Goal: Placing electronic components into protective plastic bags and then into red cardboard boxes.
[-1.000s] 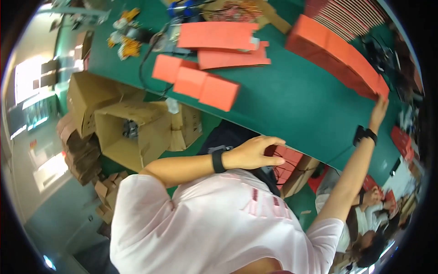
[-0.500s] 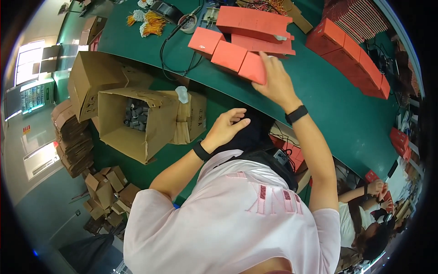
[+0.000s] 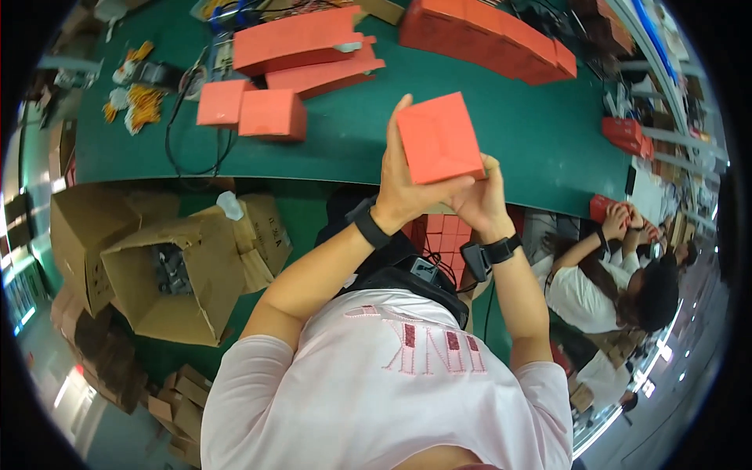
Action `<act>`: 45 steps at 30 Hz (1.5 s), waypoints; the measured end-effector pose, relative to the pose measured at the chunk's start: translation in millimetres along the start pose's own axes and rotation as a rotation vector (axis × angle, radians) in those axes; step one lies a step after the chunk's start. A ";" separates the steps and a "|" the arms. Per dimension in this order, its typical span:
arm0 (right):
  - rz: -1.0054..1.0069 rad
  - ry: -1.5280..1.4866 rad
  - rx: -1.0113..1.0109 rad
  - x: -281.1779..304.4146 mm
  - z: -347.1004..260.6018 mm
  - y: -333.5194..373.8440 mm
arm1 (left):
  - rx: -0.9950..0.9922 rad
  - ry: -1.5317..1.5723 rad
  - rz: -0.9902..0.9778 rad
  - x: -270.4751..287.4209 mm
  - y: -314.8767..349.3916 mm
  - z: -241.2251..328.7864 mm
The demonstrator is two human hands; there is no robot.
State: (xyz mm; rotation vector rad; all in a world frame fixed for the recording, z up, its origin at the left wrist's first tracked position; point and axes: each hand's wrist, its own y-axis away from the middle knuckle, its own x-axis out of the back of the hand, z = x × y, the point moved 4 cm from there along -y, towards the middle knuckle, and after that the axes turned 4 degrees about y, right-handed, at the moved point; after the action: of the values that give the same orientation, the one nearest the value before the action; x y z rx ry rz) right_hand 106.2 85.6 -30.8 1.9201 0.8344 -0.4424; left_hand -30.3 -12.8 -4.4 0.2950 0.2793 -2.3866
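Observation:
A small red cardboard box (image 3: 440,139) is held up between my hands, over the near edge of the green table. My left hand (image 3: 407,176) grips its left side and lower edge, fingers up along it and thumb across the bottom. On the right lower corner, my right hand (image 3: 484,202) is closed on the same box, its fingers partly hidden behind it. Two more boxes stand on the table to the left: one red box (image 3: 272,114) and, touching it, another red box (image 3: 222,103). Behind these lie long flattened red cartons (image 3: 298,41).
A row of red boxes (image 3: 489,35) lines the table's far side. A black cable (image 3: 168,141) and yellow wire bundles (image 3: 143,106) lie at left. Below the edge, an open brown carton (image 3: 211,270) holds grey parts. Co-workers sit at right, one with dark hair (image 3: 656,294).
The box under my right hand has left the end of the row and is now lifted in front of me. My left hand has risen from my lap and taken hold of it too.

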 end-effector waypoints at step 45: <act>0.061 1.900 0.772 -8.0 -54.3 41.1 | 0.011 -1.061 -0.633 -68.2 -68.2 -40.3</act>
State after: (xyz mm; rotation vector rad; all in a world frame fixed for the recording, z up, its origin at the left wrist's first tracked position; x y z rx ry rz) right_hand 127.5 117.9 25.8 2.7399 1.8362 1.6537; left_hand -21.5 90.8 -15.1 -1.1939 -0.1752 -2.7555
